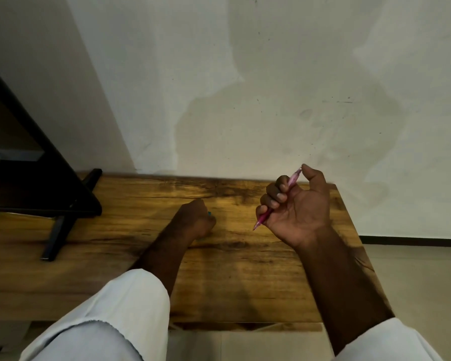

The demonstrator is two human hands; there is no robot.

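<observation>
My right hand [301,208] is raised above the wooden table [130,256], palm turned toward me, fingers curled round a pink pen [293,178]. The pen's tip points down-left and the thumb rests on its upper end. My left hand [197,220] lies on the table as a fist. A small teal thing [209,213] peeks out between its fingers; most of it is hidden in the fist.
A black monitor [24,162] on a black stand [57,230] occupies the table's left side. A white wall [271,87] runs directly behind the table. The table's right edge ends near my right forearm, with pale floor [414,277] beyond.
</observation>
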